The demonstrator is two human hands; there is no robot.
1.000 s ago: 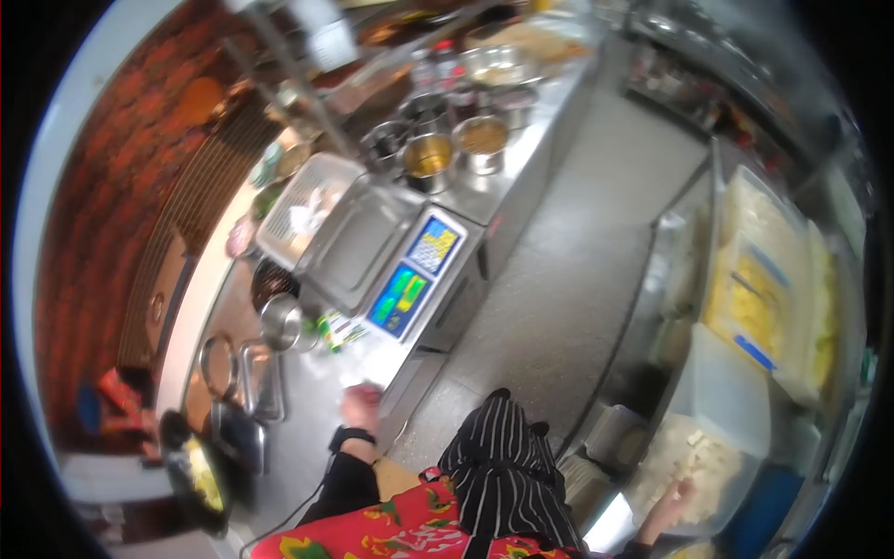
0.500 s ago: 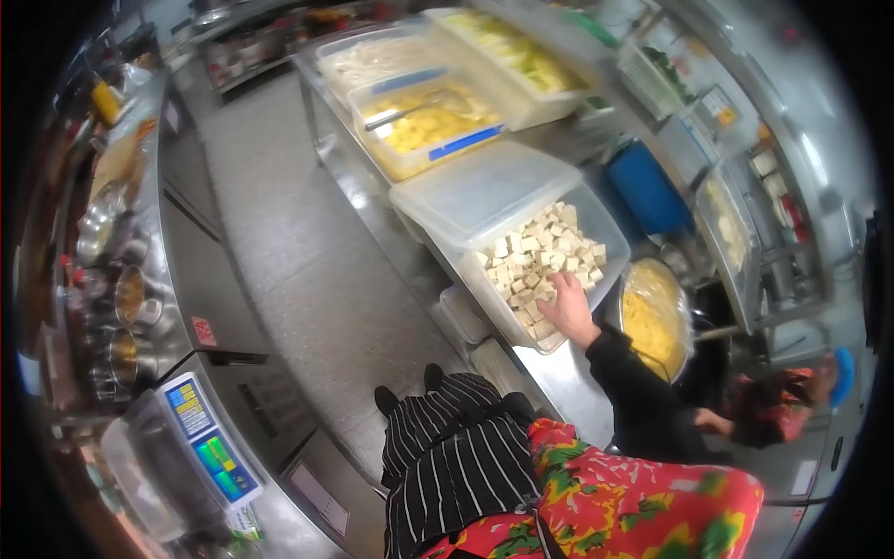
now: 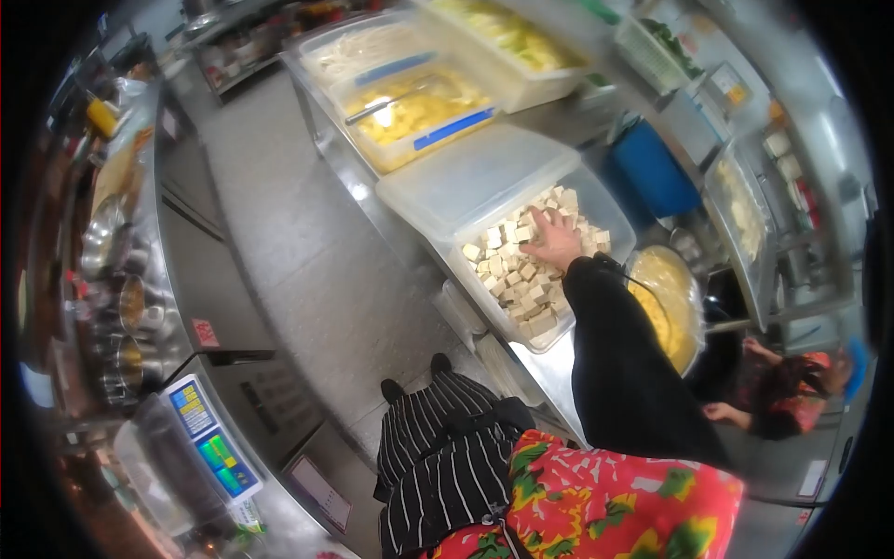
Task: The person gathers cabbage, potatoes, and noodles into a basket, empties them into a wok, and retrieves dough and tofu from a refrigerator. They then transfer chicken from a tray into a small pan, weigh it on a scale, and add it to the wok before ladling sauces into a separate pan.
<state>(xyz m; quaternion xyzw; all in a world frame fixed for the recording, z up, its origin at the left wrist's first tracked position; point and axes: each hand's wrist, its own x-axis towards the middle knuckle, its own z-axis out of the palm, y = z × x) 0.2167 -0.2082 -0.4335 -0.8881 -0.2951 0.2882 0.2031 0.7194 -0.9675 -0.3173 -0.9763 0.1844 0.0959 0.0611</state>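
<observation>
My right hand (image 3: 556, 242), in a black sleeve, reaches down onto the pale tofu cubes (image 3: 532, 291) in a clear plastic tub. Its fingers are spread over the pile and touch the cubes near the tub's right side. One cube lies between thumb and forefinger; a firm hold on it does not show. A translucent lid (image 3: 475, 182) lies across the far part of the tub (image 3: 533, 345). My left hand is out of view.
Beyond stand a tub of yellow pieces (image 3: 419, 107) with a metal utensil and a cream bin (image 3: 521, 98). A film-covered bowl (image 3: 675, 298) sits right of the tofu. Another person (image 3: 787, 391) is at far right. On the left counter stands a digital scale (image 3: 209, 438).
My right hand has moved farther into the tub, away from its near edge, toward the middle of the cubes. The other person's hands have shifted. The view has tilted slightly.
</observation>
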